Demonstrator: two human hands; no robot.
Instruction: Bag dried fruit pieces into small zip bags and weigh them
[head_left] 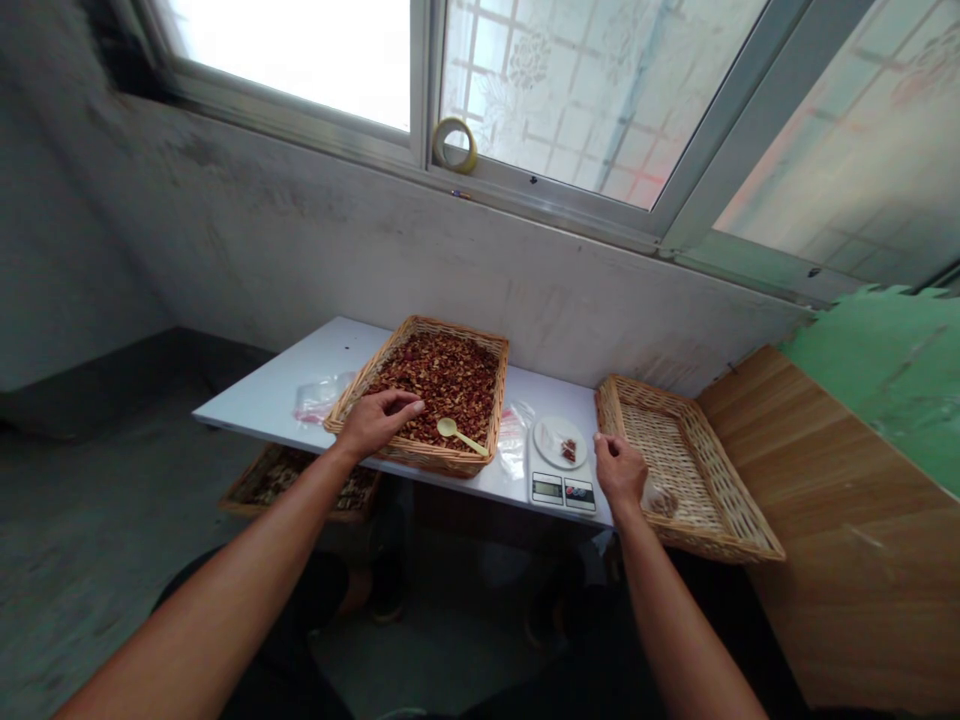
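My left hand (375,420) is over the near left part of a wicker basket full of dried reddish-brown pieces (450,375). Its fingers are curled against the thumb, and whatever they may hold is hidden. A pale yellow spoon (461,436) lies on the pieces, to the right of that hand. Just right of a white kitchen scale (544,489) is my right hand (621,472), its fingers closed and their contents not visible. On the scale's round plate sits a small bag (568,450) with a few brown pieces.
Clear plastic bags (516,430) lie between basket and scale, more (322,396) at the left. A second wicker basket (731,485) at the right holds a small filled bag (661,500). Another filled basket (300,480) is below the white table (281,385). Tape (471,150) stands on the sill.
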